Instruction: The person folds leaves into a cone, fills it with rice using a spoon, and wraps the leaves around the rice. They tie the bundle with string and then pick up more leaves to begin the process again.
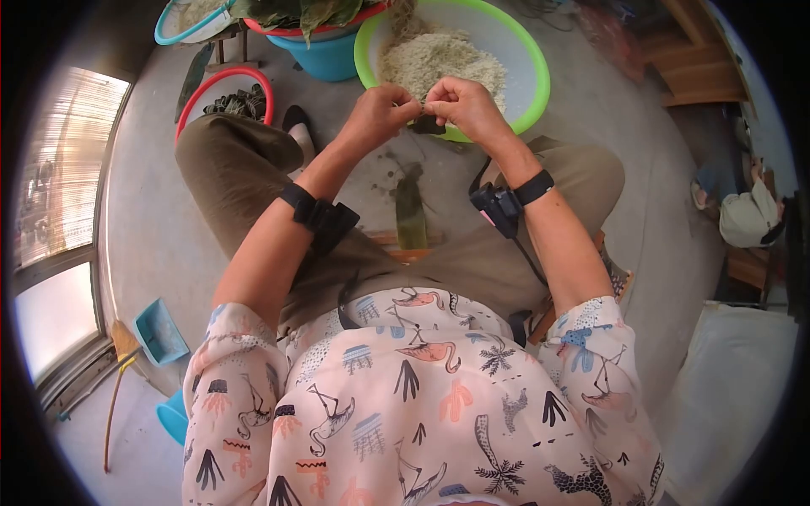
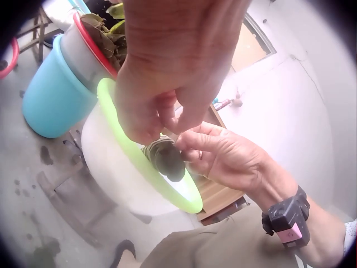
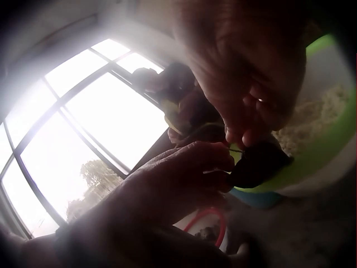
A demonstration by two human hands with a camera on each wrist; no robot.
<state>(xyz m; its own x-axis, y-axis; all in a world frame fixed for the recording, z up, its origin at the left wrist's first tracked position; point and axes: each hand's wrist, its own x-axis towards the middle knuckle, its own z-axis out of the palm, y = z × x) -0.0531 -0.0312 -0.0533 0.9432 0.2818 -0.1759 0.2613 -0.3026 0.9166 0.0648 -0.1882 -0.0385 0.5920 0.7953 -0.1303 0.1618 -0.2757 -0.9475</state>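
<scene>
A dark leaf-wrapped rice dumpling (image 2: 169, 162) hangs just below both hands at the near rim of the green-rimmed basin (image 1: 535, 93). Thin string (image 2: 149, 148) circles its upper end in the left wrist view. With thumb and fingertips, my left hand (image 1: 384, 114) pinches the string at the top of the dumpling. My right hand (image 1: 468, 105) pinches there too, its fingertips almost meeting the left ones. A short dark strand (image 3: 236, 150) shows between the fingertips in the right wrist view. White rice (image 1: 443, 63) is heaped in the basin beyond the hands.
A red-rimmed basin (image 1: 269, 84) with several dark wrapped dumplings (image 1: 239, 103) stands at the left. Leaves (image 1: 308, 13) fill a red-rimmed basin on a blue bucket (image 1: 321, 59). One long leaf (image 1: 411, 207) lies between the knees. A blue dustpan (image 1: 160, 331) is at far left.
</scene>
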